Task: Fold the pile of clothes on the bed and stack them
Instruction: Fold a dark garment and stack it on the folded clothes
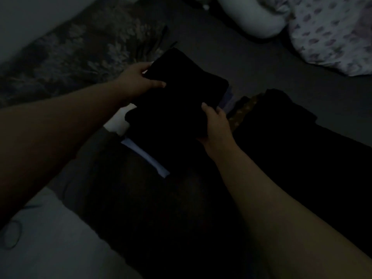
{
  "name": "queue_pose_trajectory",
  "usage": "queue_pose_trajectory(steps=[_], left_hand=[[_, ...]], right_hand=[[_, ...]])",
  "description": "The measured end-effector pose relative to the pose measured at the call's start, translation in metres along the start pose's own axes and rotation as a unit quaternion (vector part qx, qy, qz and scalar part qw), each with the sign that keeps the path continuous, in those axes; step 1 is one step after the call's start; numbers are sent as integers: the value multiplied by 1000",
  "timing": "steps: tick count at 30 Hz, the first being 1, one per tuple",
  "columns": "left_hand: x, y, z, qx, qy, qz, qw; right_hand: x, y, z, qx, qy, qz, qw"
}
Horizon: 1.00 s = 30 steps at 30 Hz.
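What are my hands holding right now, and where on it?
A folded black garment. The left hand grips its far-left edge, and the right hand grips its near-right edge.

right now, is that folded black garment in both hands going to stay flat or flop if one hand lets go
Likely floppy: the folded black garment is soft cloth, held at two edges by the left hand and right hand. Probably light. Its fold may open.
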State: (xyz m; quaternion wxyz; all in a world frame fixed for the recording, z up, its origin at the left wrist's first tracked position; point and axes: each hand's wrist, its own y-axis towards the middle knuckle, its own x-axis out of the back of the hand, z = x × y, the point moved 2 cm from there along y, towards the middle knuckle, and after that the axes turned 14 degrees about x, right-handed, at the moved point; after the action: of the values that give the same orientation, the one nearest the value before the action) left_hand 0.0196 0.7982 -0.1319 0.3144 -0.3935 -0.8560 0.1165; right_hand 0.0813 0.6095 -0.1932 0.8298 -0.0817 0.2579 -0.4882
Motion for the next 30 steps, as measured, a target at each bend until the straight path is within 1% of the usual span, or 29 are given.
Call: queue_pose_trajectory(steps=[2, 4, 6, 7, 8, 9, 11, 12, 13, 14, 15, 16, 17, 19, 21, 22, 23, 25, 26, 28, 30], left_hand=[[17, 8, 19, 26, 98, -5, 995], [16, 5, 56, 61, 228, 3, 972], [-2, -5, 95, 38, 303, 20, 952], [-12, -11, 109, 22, 328, 11, 944], [-20, -16, 116, 18, 355, -23, 934], [-27, -21, 118, 13, 394, -81, 915], [-38, -35, 105, -48, 449, -202, 869], [-46, -40, 98, -93, 457, -226, 855], [-56, -43, 95, -132, 472, -200, 848], [-66, -44, 94, -137, 488, -147, 849], [-73, -44, 93, -111, 503, -90, 853], [-77, -43, 93, -74, 520, -56, 849], [-79, -43, 90, -44, 529, -51, 846], [-85, -49, 80, -3, 528, -79, 845], [-104, -66, 65, -2, 499, -121, 858], [-121, -80, 56, -24, 484, -130, 865], [-143, -98, 46, -65, 482, -123, 865], [-194, -135, 29, -168, 516, -80, 836], [-221, -151, 22, -206, 528, -53, 822], [-272, -179, 10, -233, 526, -12, 818], [-325, -210, 4, -247, 534, 28, 808]], right_hand=[[-9, -2, -17, -14, -81, -1, 997], [-11, -7, -39, -69, -116, 4, 991], [-7, -12, -56, -131, -144, 5, 981], [-4, -14, -61, -149, -165, 0, 975], [0, -15, -63, -155, -185, -3, 970], [1, -15, -63, -154, -206, 3, 966], [1, -17, -59, -150, -238, 36, 959], [0, -19, -56, -146, -247, 57, 956], [-1, -21, -52, -143, -255, 73, 953], [0, -23, -48, -142, -264, 86, 950], [2, -28, -44, -144, -267, 95, 948], [7, -34, -39, -148, -261, 102, 948], [14, -42, -33, -152, -245, 107, 951], [42, -61, -18, -145, -197, 102, 964], [91, -83, -3, -110, -174, 75, 976], [122, -94, 4, -88, -182, 45, 978], [157, -108, 11, -67, -196, 1, 978], [233, -137, 25, -29, -232, -100, 967], [271, -151, 33, -12, -252, -145, 957], [345, -179, 45, 5, -291, -203, 935], [413, -206, 49, -2, -321, -250, 914]])
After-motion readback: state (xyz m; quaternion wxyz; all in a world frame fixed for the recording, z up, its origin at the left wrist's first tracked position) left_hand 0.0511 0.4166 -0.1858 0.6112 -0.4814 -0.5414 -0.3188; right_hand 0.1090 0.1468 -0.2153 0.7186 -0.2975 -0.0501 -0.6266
